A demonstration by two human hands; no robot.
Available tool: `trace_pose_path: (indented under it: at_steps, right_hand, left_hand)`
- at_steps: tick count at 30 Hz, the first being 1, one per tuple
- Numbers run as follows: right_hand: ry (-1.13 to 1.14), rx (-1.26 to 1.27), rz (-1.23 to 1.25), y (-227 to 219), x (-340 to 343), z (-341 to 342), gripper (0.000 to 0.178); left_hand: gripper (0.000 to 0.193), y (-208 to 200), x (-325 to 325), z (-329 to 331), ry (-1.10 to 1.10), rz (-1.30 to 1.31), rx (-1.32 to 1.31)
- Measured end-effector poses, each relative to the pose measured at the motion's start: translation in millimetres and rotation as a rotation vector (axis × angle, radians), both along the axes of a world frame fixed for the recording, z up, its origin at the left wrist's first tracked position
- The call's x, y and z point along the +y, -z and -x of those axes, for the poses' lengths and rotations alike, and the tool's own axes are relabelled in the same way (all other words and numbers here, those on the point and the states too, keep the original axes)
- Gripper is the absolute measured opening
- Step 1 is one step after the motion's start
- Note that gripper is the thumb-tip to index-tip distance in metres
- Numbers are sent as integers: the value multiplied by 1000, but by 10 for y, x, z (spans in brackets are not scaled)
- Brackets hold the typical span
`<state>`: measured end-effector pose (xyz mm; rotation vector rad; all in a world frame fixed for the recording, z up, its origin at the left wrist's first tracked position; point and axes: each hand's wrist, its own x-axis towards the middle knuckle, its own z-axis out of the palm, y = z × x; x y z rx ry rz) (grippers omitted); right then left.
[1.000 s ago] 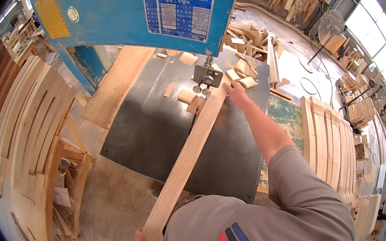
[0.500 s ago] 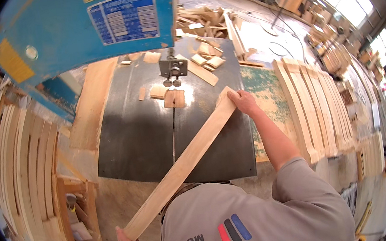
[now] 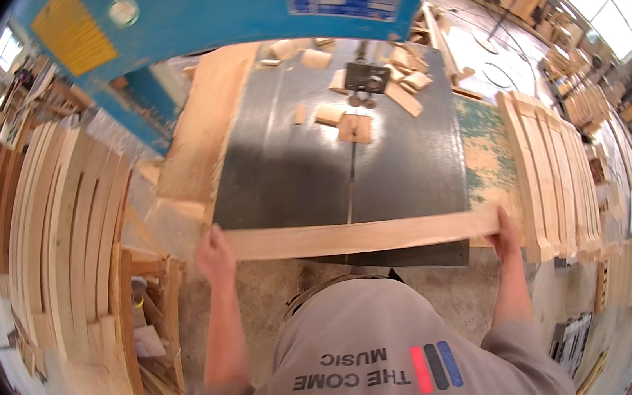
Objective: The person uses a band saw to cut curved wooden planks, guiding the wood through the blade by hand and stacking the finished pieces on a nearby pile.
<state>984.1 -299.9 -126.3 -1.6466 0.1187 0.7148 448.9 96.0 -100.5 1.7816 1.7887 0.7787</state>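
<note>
I hold a long pale wooden board (image 3: 360,235) level across the near edge of the dark steel saw table (image 3: 289,169). My left hand (image 3: 214,256) grips its left end and my right hand (image 3: 505,231) grips its right end. Beyond the board, the blade guide (image 3: 366,79) of the blue band saw (image 3: 229,7) stands at the far side of the table, with a thin slot running toward me. Several small wood offcuts (image 3: 354,125) lie around the guide.
Curved wooden slats are stacked on edge at my left (image 3: 60,237) and at my right (image 3: 553,168). A wide plank (image 3: 204,124) leans by the table's left side. Sawdust covers the floor (image 3: 264,291) below the table. More timber lies at the back right.
The board has swung from a diagonal, with its far end near the blade, to level across the table's near edge. My left hand has risen to table height and my right hand has drawn back.
</note>
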Motion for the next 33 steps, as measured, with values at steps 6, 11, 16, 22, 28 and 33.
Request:
trace_pose_path:
  at_steps: [6, 11, 16, 22, 28, 33]
  right_hand:
    - [252, 12, 31, -42, -1059, 910, 58]
    - [482, 76, 69, -63, -1701, 1882, 58]
    - [380, 325, 116, -146, -2135, 2947, 62]
    - [321, 452, 62, -236, -1866, 3822, 68]
    - [-12, 450, -65, -397, -955, 3603, 87]
    - [-265, 465, -179, -226, -221, 3344, 85]
  left_hand:
    - [48, 290, 515, -503, 228, -51, -243]
    - [42, 193, 740, -957, 387, 41, -499]
    - [29, 232, 919, -1260, 515, 41, -492]
    - [26, 356, 1225, -1525, 623, 68, -578]
    - [40, 209, 731, -1379, 379, -181, -597]
    - [38, 266, -624, -722, 306, 215, -861]
